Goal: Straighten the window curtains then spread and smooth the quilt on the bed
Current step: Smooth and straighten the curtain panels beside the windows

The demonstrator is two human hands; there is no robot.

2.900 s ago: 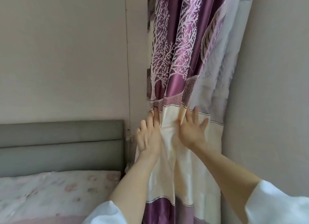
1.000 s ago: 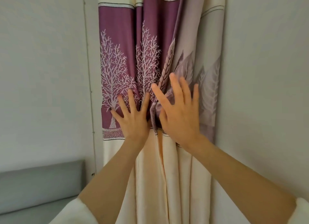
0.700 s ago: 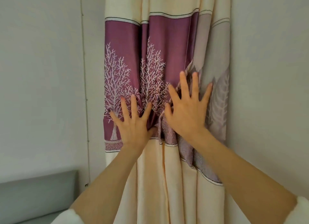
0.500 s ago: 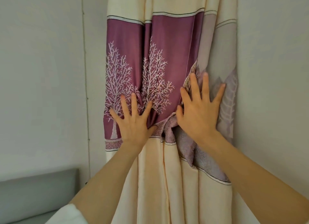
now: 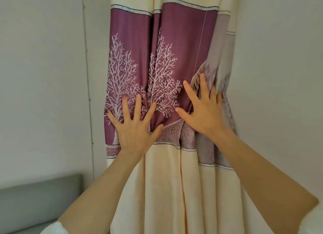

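Head-camera view had my left hand point(image 5: 135, 129) and right hand point(image 5: 204, 111) apart, fingers spread flat on the purple tree-patterned curtain point(image 5: 174, 41) right of the grey headboard point(image 5: 35, 202), where pressing outward evenly seemed best to flatten the bunched fold point(image 5: 181, 134) between them.

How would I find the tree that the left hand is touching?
Find the curtain hanging in the corner, and its wide purple band. Two white stitched trees stand there; the left hand lies spread flat over the foot of the left tree, at the curtain's edge. The other tree is beyond a fold.
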